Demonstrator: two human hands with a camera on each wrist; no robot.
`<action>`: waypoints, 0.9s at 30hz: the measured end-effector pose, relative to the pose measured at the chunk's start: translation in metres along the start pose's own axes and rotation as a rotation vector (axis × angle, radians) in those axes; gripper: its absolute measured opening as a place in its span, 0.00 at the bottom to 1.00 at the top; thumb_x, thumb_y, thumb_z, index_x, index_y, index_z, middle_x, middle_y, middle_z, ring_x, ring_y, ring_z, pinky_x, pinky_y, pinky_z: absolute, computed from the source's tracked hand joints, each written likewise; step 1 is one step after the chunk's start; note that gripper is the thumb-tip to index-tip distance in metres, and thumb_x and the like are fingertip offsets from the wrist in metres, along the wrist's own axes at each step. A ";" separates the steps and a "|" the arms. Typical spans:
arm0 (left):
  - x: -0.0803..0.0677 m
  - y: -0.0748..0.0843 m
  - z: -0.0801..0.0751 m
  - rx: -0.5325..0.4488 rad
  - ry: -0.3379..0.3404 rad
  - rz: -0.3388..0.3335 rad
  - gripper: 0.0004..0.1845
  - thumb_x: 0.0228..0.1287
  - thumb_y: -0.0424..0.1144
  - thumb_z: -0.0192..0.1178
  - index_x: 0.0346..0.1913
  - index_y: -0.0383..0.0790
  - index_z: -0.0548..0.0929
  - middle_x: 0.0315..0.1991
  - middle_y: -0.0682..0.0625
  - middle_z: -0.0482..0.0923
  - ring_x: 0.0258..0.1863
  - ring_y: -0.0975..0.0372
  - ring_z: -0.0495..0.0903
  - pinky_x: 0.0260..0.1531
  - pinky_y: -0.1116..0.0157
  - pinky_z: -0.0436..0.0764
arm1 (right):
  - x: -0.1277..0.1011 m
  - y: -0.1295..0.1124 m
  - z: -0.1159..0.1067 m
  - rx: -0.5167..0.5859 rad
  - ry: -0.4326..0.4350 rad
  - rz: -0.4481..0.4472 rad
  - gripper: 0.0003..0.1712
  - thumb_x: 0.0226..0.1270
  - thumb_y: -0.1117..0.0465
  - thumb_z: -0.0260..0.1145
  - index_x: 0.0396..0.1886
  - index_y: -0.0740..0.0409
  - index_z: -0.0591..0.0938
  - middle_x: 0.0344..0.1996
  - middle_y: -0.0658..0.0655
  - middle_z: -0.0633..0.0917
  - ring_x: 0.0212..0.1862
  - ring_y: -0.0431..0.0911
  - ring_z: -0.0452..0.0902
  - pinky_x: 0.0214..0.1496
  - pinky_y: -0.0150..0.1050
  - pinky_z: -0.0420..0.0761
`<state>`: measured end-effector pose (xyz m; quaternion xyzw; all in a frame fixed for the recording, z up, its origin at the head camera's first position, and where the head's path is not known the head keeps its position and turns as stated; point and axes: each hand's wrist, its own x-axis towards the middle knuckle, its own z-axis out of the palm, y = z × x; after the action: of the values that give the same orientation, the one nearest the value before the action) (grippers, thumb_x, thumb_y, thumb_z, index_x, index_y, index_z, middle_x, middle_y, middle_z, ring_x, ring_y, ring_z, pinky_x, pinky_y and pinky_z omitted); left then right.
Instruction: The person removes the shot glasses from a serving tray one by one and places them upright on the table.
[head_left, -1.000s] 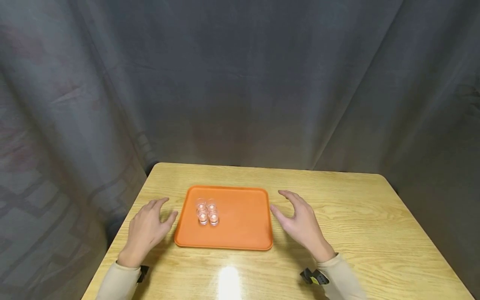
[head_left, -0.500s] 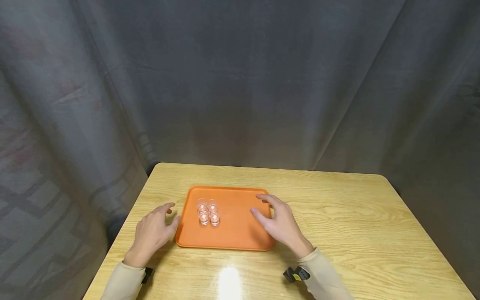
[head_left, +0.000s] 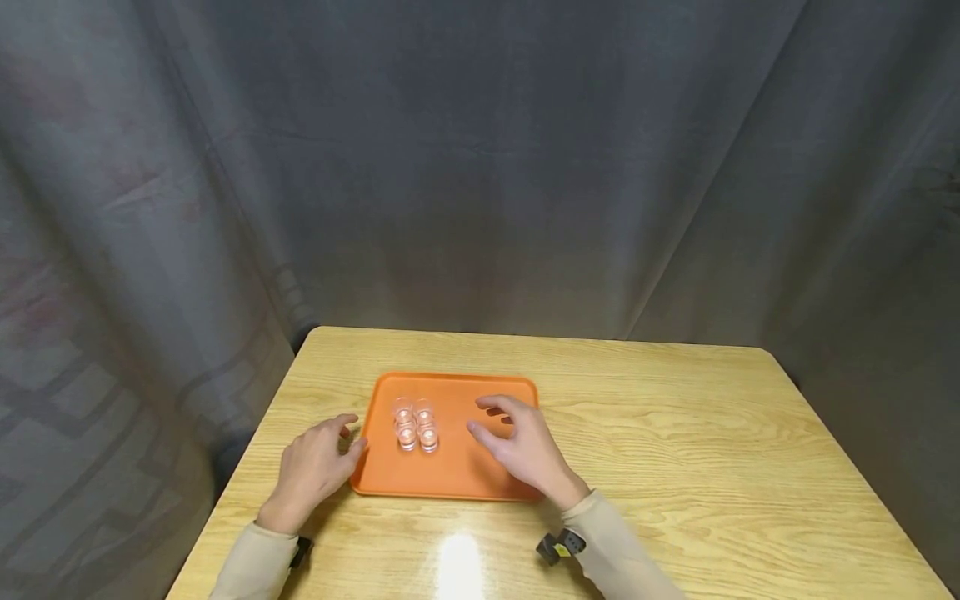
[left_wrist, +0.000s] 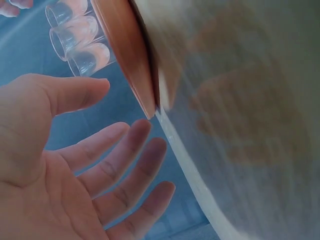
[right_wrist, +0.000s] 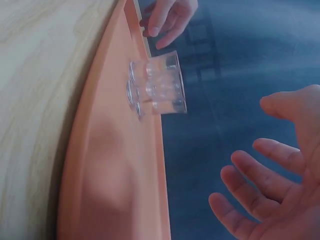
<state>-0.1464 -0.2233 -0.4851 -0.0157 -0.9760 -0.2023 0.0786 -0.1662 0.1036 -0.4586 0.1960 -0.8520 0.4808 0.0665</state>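
Four glasses [head_left: 416, 425] stood in two rows on the left half of the tray [head_left: 446, 472], low and left of centre in the head view. At lower left, the left hand [head_left: 313, 465] hung near the tray's edge, fingers loosely spread. At lower centre, the right hand [head_left: 527, 447] hovered over the tray, thumb and fingers apart.

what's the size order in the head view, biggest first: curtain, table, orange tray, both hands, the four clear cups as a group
1. Curtain
2. Table
3. Orange tray
4. Left hand and right hand: too alike to rank
5. Clear cups, all four together
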 end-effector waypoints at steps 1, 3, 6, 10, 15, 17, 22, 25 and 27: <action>0.000 0.000 0.000 0.001 -0.001 0.000 0.25 0.67 0.46 0.71 0.62 0.36 0.86 0.43 0.45 0.89 0.36 0.51 0.87 0.31 0.53 0.81 | 0.001 0.000 0.002 -0.001 -0.003 -0.005 0.19 0.70 0.58 0.76 0.59 0.55 0.88 0.55 0.58 0.90 0.55 0.54 0.87 0.60 0.57 0.84; 0.000 0.001 0.000 0.003 -0.006 -0.003 0.24 0.67 0.45 0.71 0.62 0.37 0.86 0.43 0.45 0.89 0.35 0.52 0.86 0.31 0.54 0.81 | 0.003 0.000 0.007 -0.009 -0.008 -0.015 0.19 0.69 0.59 0.76 0.58 0.55 0.88 0.53 0.57 0.91 0.53 0.53 0.88 0.59 0.55 0.84; 0.000 0.001 0.000 0.008 -0.016 -0.008 0.24 0.67 0.45 0.71 0.62 0.36 0.86 0.43 0.45 0.89 0.35 0.52 0.86 0.30 0.54 0.80 | 0.005 0.001 0.013 -0.017 -0.017 -0.026 0.19 0.68 0.59 0.77 0.57 0.56 0.88 0.51 0.57 0.91 0.51 0.52 0.89 0.57 0.54 0.86; 0.002 0.001 0.000 0.019 -0.035 -0.013 0.23 0.67 0.44 0.71 0.61 0.36 0.86 0.43 0.45 0.89 0.34 0.52 0.85 0.30 0.54 0.80 | 0.009 0.002 0.021 -0.021 -0.035 -0.041 0.18 0.68 0.59 0.77 0.56 0.57 0.88 0.49 0.57 0.92 0.50 0.52 0.90 0.55 0.53 0.87; 0.005 -0.001 0.000 0.041 -0.052 -0.003 0.23 0.67 0.44 0.71 0.60 0.35 0.86 0.42 0.44 0.90 0.34 0.52 0.85 0.29 0.53 0.80 | 0.013 0.000 0.029 -0.014 -0.064 -0.029 0.18 0.70 0.58 0.76 0.57 0.58 0.88 0.50 0.57 0.92 0.51 0.50 0.90 0.56 0.52 0.87; 0.006 -0.002 0.001 0.048 -0.059 0.003 0.22 0.67 0.43 0.71 0.60 0.35 0.86 0.42 0.43 0.90 0.34 0.52 0.86 0.30 0.53 0.81 | 0.014 -0.001 0.031 -0.011 -0.080 -0.017 0.19 0.70 0.58 0.75 0.57 0.58 0.88 0.50 0.56 0.92 0.51 0.50 0.90 0.57 0.51 0.87; 0.011 -0.001 -0.001 0.048 -0.097 -0.007 0.22 0.67 0.42 0.71 0.60 0.35 0.85 0.41 0.43 0.89 0.32 0.53 0.84 0.31 0.53 0.80 | 0.016 -0.001 0.038 0.009 -0.110 -0.002 0.19 0.72 0.56 0.74 0.57 0.60 0.88 0.52 0.58 0.91 0.52 0.52 0.89 0.57 0.51 0.87; 0.015 0.000 -0.003 0.040 -0.120 -0.014 0.21 0.68 0.41 0.70 0.60 0.35 0.85 0.40 0.44 0.89 0.31 0.54 0.82 0.31 0.53 0.79 | 0.018 -0.001 0.042 0.028 -0.119 0.010 0.19 0.72 0.56 0.74 0.57 0.60 0.88 0.53 0.59 0.91 0.53 0.53 0.89 0.57 0.51 0.87; 0.016 0.001 -0.004 0.034 -0.133 -0.016 0.21 0.68 0.40 0.69 0.60 0.35 0.85 0.39 0.45 0.89 0.31 0.54 0.83 0.32 0.53 0.80 | 0.020 -0.002 0.044 0.042 -0.125 0.020 0.19 0.72 0.56 0.74 0.58 0.60 0.88 0.53 0.59 0.91 0.53 0.53 0.89 0.57 0.51 0.87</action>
<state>-0.1618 -0.2245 -0.4785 -0.0200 -0.9824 -0.1851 0.0123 -0.1802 0.0603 -0.4748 0.2184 -0.8462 0.4859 0.0044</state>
